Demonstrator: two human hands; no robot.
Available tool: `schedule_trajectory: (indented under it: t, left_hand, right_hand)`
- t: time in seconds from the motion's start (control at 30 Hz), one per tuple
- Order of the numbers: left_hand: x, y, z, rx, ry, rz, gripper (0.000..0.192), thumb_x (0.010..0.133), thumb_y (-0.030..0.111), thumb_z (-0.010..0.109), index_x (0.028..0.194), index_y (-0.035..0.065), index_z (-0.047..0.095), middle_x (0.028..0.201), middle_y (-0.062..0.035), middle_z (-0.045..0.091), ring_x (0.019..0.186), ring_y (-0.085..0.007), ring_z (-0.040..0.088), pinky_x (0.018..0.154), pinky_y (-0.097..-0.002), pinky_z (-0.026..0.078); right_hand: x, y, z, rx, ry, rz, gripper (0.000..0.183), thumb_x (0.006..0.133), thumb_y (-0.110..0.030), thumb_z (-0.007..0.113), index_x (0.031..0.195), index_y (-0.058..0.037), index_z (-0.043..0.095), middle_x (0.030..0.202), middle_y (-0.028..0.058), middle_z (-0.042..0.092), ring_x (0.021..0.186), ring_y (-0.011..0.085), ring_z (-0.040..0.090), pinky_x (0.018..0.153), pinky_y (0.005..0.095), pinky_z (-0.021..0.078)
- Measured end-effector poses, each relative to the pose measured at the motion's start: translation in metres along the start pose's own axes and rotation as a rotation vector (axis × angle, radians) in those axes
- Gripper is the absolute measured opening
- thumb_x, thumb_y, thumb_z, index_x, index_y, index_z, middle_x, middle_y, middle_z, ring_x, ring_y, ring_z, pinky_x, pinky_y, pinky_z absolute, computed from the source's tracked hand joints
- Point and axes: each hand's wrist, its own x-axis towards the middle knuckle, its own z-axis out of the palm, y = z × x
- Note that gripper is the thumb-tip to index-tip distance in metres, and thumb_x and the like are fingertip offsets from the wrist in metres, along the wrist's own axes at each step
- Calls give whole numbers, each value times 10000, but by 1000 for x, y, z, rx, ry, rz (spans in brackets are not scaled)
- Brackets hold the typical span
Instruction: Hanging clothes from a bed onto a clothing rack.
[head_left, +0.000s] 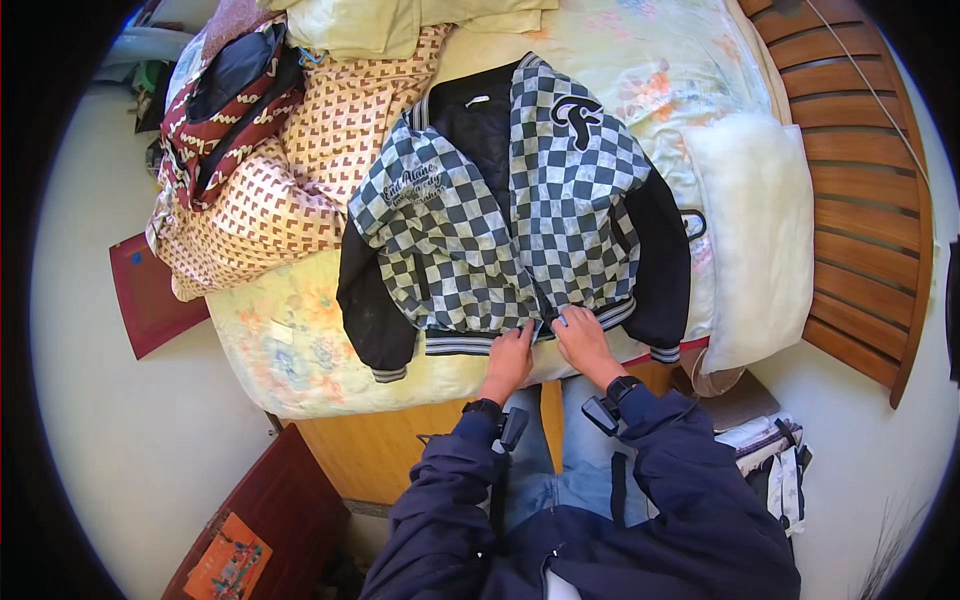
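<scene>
A black-and-white checkered bomber jacket (465, 247) with black sleeves lies front up on the bed, its collar away from me. Its front panels meet near the bottom and part towards the neck, where the black lining (476, 127) shows. My left hand (512, 361) pinches the lower front corner of one panel, beside the striped hem. Across the front opening, my right hand (583, 337) grips the other panel's lower corner. Both hands are close together at the zip's bottom end, and the fingers hide the fastener. Lettering and a black patch (577, 120) mark the chest.
A maroon bag (232, 112) rests on a patterned quilt (247, 217) at the bed's far left. To the right lie folded white padding (757, 240) and a slatted wooden headboard (862, 180). A dark red panel (277, 502) stands at the lower left. The floral mattress (300, 360) ends just before me.
</scene>
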Motion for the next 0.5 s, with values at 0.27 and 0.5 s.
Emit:
schedule_trajectory:
  t: [0.27, 0.5]
  left_hand:
    - [29, 13, -47, -109, -131, -45, 401, 765, 265, 701, 1117, 101, 601, 904, -123, 609, 819, -321, 620, 715, -424, 501]
    - [74, 89, -82, 52, 313, 344, 556, 739, 6, 592, 1286, 91, 542, 1308, -183, 489, 1157, -378, 500, 938, -438, 414]
  right_hand:
    - [31, 41, -66, 272, 260, 397, 117, 802, -157, 658, 822, -65, 588, 864, 89, 593, 805, 306, 602, 730, 421, 483]
    - [-1, 189, -96, -142, 852, 778, 295, 827, -39, 553, 1119, -3, 567, 1132, 171, 584, 1113, 359, 524, 978, 411, 409]
